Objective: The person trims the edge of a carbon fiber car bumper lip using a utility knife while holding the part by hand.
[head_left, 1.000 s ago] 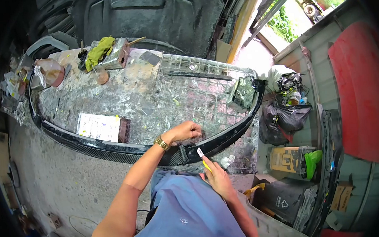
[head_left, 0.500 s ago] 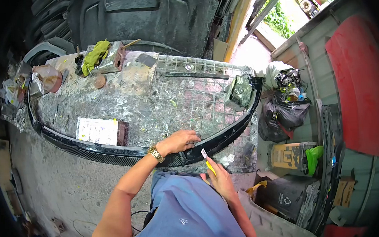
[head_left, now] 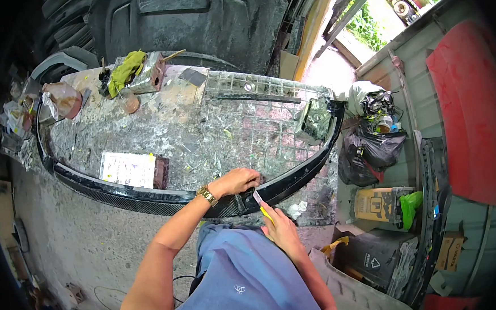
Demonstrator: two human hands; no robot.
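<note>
A long curved black carbon-fibre bumper lip [head_left: 131, 203] lies along the near side of the worktable, with its right end bending up toward the back. My left hand [head_left: 236, 181], with a gold watch above it, is over the lip's upper edge right of centre. Its fingers are curled down on that edge, and their tips are partly hidden. In my right hand [head_left: 281, 230] is a yellow-handled utility knife [head_left: 266, 212], gripped along the handle. The knife's flat, pale blade points up and left at the lip, close to my left fingers.
On the stained worktable [head_left: 161, 132] are a white-topped block [head_left: 127, 170], a metal box [head_left: 314, 120] inside the lip's right end, and a tin with a yellow-green cloth [head_left: 126, 74]. Black bags [head_left: 375, 147] and a cardboard box [head_left: 378, 202] stand at right.
My right hand has shifted left and slightly up with the knife, bringing the blade closer to my left hand. My left fingers have curled in more; the lip looks unmoved.
</note>
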